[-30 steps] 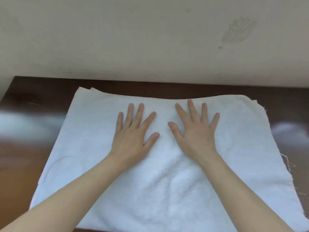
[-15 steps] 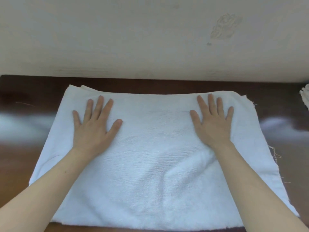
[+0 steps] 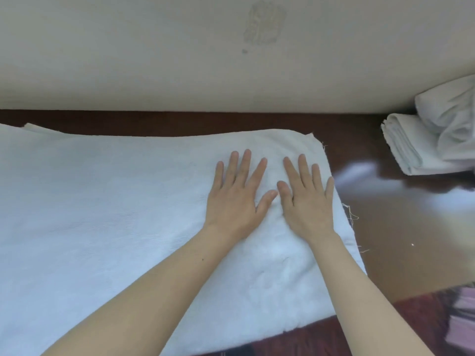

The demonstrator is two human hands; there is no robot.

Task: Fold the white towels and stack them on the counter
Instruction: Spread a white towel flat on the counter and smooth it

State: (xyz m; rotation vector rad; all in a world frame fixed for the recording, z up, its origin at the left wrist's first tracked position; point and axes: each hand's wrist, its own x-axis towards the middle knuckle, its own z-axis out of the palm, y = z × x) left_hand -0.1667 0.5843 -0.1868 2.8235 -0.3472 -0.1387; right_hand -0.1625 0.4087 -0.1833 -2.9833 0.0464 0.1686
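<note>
A white towel (image 3: 108, 214) lies spread flat on the dark brown counter (image 3: 401, 227), filling the left and middle of the view. My left hand (image 3: 235, 199) and my right hand (image 3: 307, 201) press flat on its right part, side by side, fingers straight and thumbs almost touching. The right hand sits close to the towel's frayed right edge. At the far right, by the wall, a folded white towel (image 3: 403, 147) lies on the counter with a crumpled white towel (image 3: 452, 119) on top of it.
A pale wall (image 3: 180, 60) with a scuffed patch runs along the counter's back edge. Bare glossy counter shows between the spread towel and the towels at the right. Some pink and dark fabric (image 3: 457, 319) shows at the lower right corner.
Both hands were spread far apart on the towel; they have come together on its right part. The view has swung right, bringing the towels at the far right into sight.
</note>
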